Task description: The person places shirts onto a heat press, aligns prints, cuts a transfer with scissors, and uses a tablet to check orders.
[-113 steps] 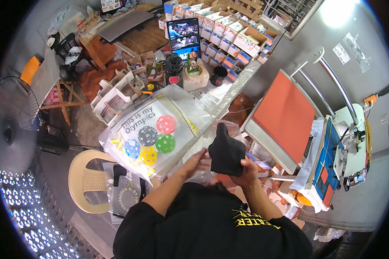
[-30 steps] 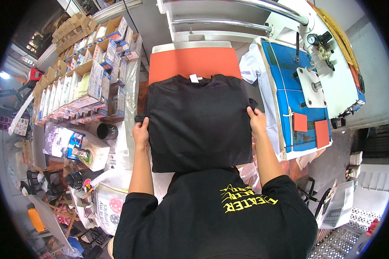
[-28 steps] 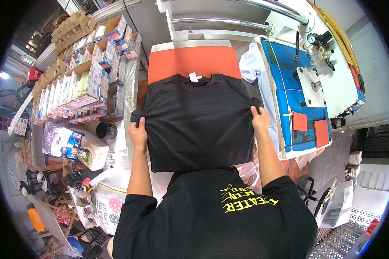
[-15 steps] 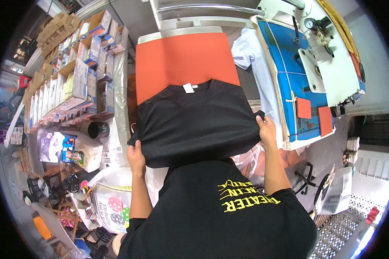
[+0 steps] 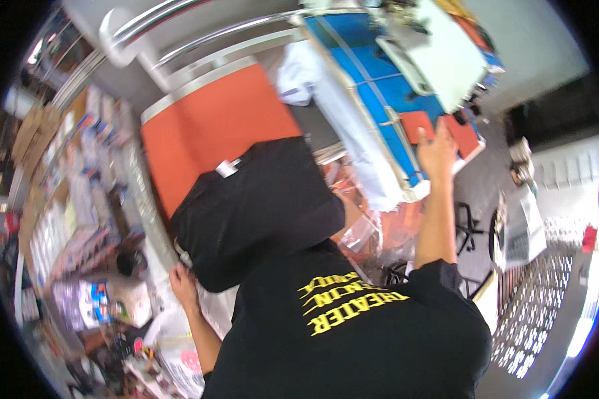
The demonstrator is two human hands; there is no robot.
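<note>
A black T-shirt point(image 5: 256, 206) with a white neck label lies over the lower part of a red platen point(image 5: 216, 113), its near edge against my torso. My left hand point(image 5: 184, 282) is beside the shirt’s lower left edge; motion blur hides whether its fingers grip it. My right hand point(image 5: 436, 151) is off the shirt, fingers apart, over the blue press bed point(image 5: 382, 102) at two small red pads point(image 5: 462, 138). Whether it touches them I cannot tell. A pale blue cloth point(image 5: 346, 133) hangs between platen and blue bed.
Stacked cardboard boxes point(image 5: 70, 173) line the left, above a dark mug point(image 5: 132, 263). The press’s metal rails point(image 5: 213, 36) run behind the platen, and its white body point(image 5: 446, 60) stands at upper right. A black chair base point(image 5: 468, 229) is on the floor at right.
My right hand has left the shirt’s right edge and moved right toward the small red pads. My left hand has moved lower. The view has turned, tilting the platen and shirt.
</note>
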